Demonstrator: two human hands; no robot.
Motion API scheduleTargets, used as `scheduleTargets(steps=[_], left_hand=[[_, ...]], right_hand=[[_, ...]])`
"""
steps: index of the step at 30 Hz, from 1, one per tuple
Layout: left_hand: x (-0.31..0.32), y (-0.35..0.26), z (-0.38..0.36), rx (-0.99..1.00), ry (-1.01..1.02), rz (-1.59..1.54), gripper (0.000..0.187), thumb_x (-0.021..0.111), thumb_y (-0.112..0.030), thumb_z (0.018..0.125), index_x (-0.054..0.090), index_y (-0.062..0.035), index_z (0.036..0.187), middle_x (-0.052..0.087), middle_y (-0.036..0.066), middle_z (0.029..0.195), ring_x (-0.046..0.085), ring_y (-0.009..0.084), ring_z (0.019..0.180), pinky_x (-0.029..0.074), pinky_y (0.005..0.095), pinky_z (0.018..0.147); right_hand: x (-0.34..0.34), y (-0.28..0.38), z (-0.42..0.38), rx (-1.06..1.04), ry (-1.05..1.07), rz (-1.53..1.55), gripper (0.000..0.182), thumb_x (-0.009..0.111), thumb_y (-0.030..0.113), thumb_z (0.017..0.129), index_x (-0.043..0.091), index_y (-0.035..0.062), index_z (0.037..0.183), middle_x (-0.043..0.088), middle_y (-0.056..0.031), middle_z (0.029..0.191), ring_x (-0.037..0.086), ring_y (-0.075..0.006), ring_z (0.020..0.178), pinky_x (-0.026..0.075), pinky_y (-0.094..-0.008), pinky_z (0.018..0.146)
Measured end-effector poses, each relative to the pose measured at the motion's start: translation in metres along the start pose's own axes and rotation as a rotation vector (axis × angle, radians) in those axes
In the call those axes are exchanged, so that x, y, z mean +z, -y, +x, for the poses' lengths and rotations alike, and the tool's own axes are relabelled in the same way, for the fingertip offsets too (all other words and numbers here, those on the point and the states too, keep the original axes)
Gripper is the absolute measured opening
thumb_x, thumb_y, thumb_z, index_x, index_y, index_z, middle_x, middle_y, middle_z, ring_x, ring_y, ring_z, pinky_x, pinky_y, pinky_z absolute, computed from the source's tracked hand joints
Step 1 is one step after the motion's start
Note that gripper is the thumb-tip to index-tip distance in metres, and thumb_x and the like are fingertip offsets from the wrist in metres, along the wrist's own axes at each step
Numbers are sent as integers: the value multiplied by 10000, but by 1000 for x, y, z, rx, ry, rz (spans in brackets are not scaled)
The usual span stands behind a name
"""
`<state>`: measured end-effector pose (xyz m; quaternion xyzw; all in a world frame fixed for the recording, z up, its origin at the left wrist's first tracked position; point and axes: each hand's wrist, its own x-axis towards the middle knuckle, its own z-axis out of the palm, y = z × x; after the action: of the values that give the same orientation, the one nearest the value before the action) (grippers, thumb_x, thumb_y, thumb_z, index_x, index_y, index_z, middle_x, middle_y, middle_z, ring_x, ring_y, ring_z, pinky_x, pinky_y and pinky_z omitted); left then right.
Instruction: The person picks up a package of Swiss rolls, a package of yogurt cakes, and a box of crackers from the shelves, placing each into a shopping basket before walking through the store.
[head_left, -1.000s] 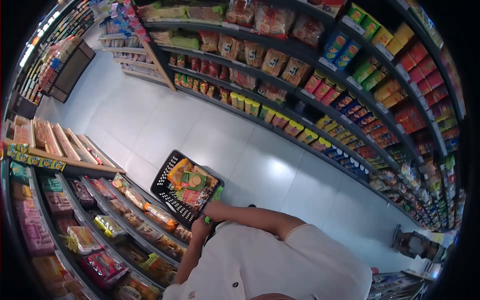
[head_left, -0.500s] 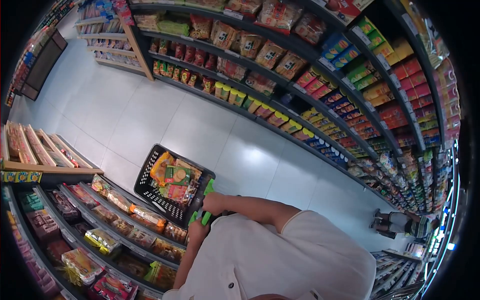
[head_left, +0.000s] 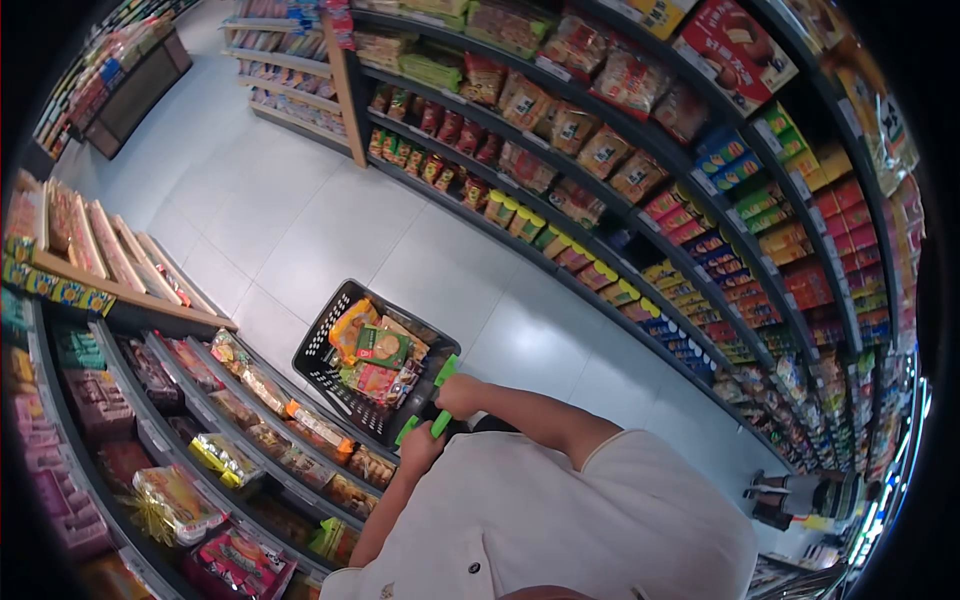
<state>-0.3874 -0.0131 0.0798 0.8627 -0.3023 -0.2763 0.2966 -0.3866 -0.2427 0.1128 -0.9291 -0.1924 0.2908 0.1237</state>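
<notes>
Both hands grip the green handle of a black shopping cart basket. My right hand is wrapped round the handle's upper part, while my left hand holds it lower down, close to the shelf. Inside the basket lie several packaged goods, among them a green packet, an orange-yellow bag and a red-pink packet.
Shelves of packaged snacks line the far side, and another shelf unit runs close along the left. A wooden display rack stands at its end. Another person is farther down the aisle at the right.
The view has shifted, so the basket, both hands and the shelves appear farther right and mostly lower. Both hands keep their hold on the handle.
</notes>
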Motion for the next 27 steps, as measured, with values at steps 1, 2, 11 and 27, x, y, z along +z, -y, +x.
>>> scheduleTargets(steps=[1,2,11,27], left_hand=[[-5,1,-2,15,1,-16,344,729,-396,951,715,-54,922,730,250,819,720,484,806,559,602,733],[-7,3,-2,8,-15,-19,344,729,-396,951,715,-54,922,730,250,819,720,484,806,559,602,733],[-20,25,7,-13,3,3,345,750,-426,917,735,-82,917,741,224,815,725,472,794,572,591,735],[-87,30,90,-208,-75,130,318,758,-371,882,774,-95,1040,753,245,880,737,475,862,591,590,790]], right_hand=[[-1,2,5,-12,4,-12,161,740,210,761,805,127,883,759,-148,797,770,-405,809,610,-545,729],[-5,5,8,-6,23,-22,187,744,201,760,814,129,917,768,-146,819,777,-397,836,617,-537,740],[-31,11,26,-43,66,-48,231,730,229,800,798,115,989,763,-164,836,775,-407,846,609,-549,756],[-96,-54,114,-153,-23,-40,177,771,201,707,832,142,862,777,-147,821,779,-376,819,624,-514,726]])
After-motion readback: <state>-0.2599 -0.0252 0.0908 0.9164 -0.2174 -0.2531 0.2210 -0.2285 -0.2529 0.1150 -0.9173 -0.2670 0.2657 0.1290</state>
